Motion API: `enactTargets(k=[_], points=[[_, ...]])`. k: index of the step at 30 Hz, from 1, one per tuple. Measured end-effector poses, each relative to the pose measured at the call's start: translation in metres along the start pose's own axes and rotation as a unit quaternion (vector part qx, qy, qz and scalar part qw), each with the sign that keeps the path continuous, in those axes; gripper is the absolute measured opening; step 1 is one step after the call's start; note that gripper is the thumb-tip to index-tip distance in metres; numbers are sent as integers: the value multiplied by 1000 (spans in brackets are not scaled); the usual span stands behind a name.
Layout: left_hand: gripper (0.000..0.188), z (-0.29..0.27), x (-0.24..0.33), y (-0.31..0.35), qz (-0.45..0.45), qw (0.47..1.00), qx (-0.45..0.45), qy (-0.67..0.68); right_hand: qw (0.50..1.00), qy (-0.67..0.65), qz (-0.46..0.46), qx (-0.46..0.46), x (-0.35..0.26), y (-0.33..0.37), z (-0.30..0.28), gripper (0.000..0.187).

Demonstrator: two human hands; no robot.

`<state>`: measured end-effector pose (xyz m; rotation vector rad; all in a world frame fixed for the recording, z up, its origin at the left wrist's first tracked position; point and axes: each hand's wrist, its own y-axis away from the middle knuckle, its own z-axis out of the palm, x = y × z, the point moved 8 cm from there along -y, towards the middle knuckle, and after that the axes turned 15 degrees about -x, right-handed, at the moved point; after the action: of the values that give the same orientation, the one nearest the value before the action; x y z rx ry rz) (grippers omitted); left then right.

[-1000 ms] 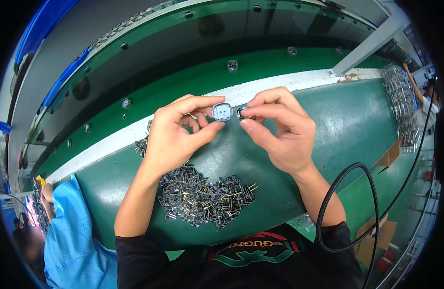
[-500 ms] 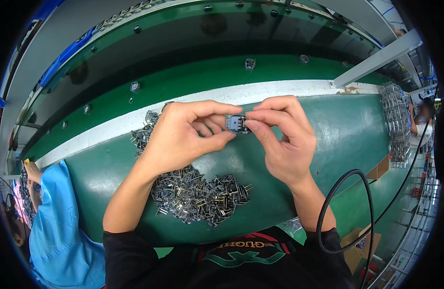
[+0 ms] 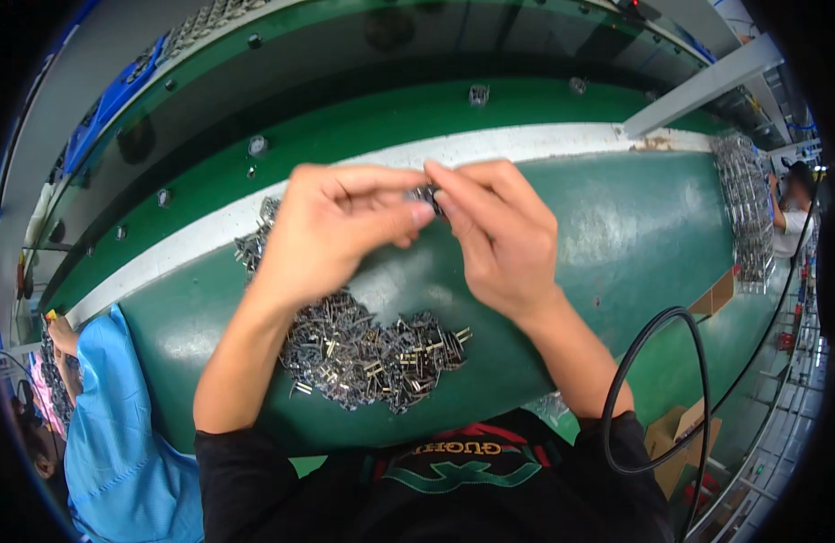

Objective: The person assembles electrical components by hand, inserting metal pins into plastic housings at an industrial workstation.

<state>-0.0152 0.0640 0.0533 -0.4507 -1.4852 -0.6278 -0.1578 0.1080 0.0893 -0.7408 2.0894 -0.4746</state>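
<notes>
Between my two hands is a small dark grey, rounded plastic part, mostly covered by fingers. My left hand is closed on its left side, with thumb and fingers pinching it. My right hand pinches its right side with thumb and forefinger; whether a second small piece sits in that pinch is hidden. Below the hands, on the green table, lies a heap of small dark parts with brass-coloured metal pins. More such parts lie behind my left forearm.
Beyond a white ledge runs a green conveyor belt carrying spaced small parts. Stacked wire-like metal pieces stand at the table's right end. A black cable loops by my right arm. A co-worker's blue sleeve is at left.
Both hands have moved slightly left and up with the grey part, and the right fingers have closed over it, covering more of it. Parts on the belt have shifted slightly in view.
</notes>
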Motion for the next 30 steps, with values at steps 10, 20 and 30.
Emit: enactTargets(k=[10,20,30], points=[[26,-118,-12,-50,-20,982,122,-143,891,2,65,-449,8,74,24,21],[31,-138,-24,-81,-71,811,112,-569,902,-58,117,-412,15,89,18,8],[39,-174,-37,-44,-103,863,96,-485,922,-180,187,-288,36,36,9,13]])
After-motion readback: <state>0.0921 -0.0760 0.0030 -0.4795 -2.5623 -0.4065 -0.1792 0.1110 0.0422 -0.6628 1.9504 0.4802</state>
